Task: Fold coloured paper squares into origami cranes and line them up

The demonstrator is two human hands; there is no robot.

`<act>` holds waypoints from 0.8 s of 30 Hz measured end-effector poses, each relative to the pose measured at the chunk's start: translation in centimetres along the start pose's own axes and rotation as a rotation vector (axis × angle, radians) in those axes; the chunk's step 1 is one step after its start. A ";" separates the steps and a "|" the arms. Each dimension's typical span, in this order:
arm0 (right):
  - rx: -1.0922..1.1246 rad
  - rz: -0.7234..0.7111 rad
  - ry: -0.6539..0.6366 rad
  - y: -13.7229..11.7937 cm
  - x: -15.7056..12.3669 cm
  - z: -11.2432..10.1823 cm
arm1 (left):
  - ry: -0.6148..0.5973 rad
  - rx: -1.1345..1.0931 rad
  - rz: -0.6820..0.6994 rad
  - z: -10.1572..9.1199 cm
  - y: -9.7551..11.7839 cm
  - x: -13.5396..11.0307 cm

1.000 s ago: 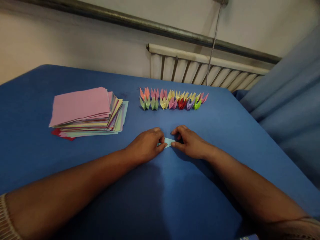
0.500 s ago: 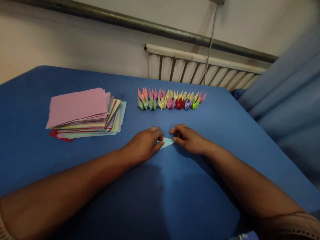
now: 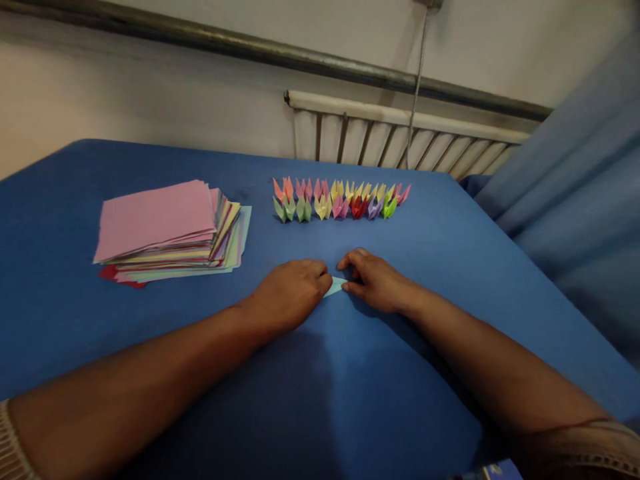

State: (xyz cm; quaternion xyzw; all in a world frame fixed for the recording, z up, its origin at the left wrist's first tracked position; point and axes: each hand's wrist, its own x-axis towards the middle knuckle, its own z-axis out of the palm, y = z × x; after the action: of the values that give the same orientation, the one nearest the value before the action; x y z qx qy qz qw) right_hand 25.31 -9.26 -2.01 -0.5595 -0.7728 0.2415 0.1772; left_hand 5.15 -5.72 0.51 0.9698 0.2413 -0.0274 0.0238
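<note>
Blue table [image 3: 450, 280] fills the view, and everything gets placed off the row of folded paper shapes [image 3: 340, 200] standing near its far edge. Behind that row, against the wall, there's a white radiator [image 3: 400, 137]. Well off to the row's left lies a loose stack of coloured sheets [image 3: 160, 223], pink on top, edges fanned out.

On the near side of the row, apart from it, come the two hands, almost meeting. The left hand [image 3: 290, 293] sits knuckles-up, fingers bunched together and curled down, the tips pressed on one end of a small light-blue paper [image 3: 336, 286]. The right hand [image 3: 377, 283] faces it, thumb and forefinger closed on the other end, the remaining fingers tucked loosely behind.

And the little paper itself lies flat on the table, straight out from the middle of the row on the near side, caught between the two sets of fingertips. Only a narrow sliver shows, and the left hand covers most of it. Its long axis runs left to right, roughly parallel to the row, so each hand has one end. Both hands touch it. How far its folds have gone I cannot tell from here.
</note>
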 end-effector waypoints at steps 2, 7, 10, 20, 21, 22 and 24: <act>0.018 -0.001 -0.006 0.1 0.0 0.0 | 0.000 0.021 -0.002 0.0 0.1 0.0; 0.045 0.005 -0.011 0.2 0.0 -0.1 | 0.047 0.029 0.021 0.2 0.1 0.1; 0.041 -0.005 -0.016 0.2 0.0 -0.2 | 0.054 0.012 0.038 0.1 0.0 0.1; 0.210 0.133 0.125 1.5 0.8 0.4 | 0.040 -0.098 0.037 0.2 -0.5 0.0; 0.164 0.144 0.192 1.3 0.8 0.7 | 0.051 -0.100 0.041 0.3 -0.5 -0.1; 0.110 0.144 0.252 1.1 0.7 1.1 | 0.062 -0.093 0.042 0.4 -0.5 -0.1; 0.003 0.129 0.318 0.4 0.5 1.8 | 0.070 -0.057 0.034 0.5 -0.4 -0.2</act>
State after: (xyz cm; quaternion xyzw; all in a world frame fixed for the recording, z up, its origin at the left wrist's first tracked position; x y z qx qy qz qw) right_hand 24.51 -8.94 -3.68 -0.6389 -0.6971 0.1617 0.2823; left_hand 4.75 -5.47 0.05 0.9731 0.2260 0.0136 0.0435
